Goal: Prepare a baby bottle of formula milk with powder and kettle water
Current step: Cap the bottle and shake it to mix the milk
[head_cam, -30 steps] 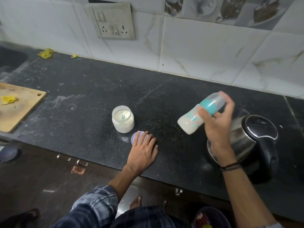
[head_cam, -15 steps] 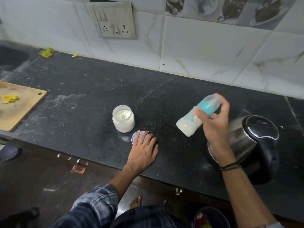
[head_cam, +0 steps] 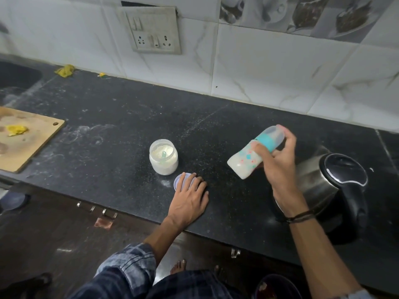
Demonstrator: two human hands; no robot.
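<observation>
1. A black speckled countertop (head_cam: pixel 121 160) ran across the view, dusted with white powder smears, and white marble-patterned wall tiles (head_cam: pixel 259 67) stood behind it.
2. A grimy switch-and-socket plate (head_cam: pixel 154 31) was fixed to the wall, and the edge of a dark sink (head_cam: pixel 17 76) showed at the far left.
3. A wooden cutting board (head_cam: pixel 32 139) lay at the left with a yellow scrap (head_cam: pixel 16 130) on it.
4. An open glass jar of formula powder (head_cam: pixel 163 161) stood upright mid-counter, with a teal scoop (head_cam: pixel 164 154) resting in the powder.
5. The jar's lid (head_cam: pixel 178 181) lay flat just in front of the jar.
6. The left hand (head_cam: pixel 189 200) lay palm down with straight, slightly spread fingers; its fingertips rested on the lid and it gripped nothing.
7. The right hand (head_cam: pixel 278 169) was curled around the baby bottle (head_cam: pixel 246 161), with the fingers over the teal collar and the clear cap.
8. The bottle was held above the counter between the jar and a steel electric kettle (head_cam: pixel 336 186). It was tilted, base low to the left, and held milky white liquid.
9. The kettle sat at the right with its black lid closed.
</observation>
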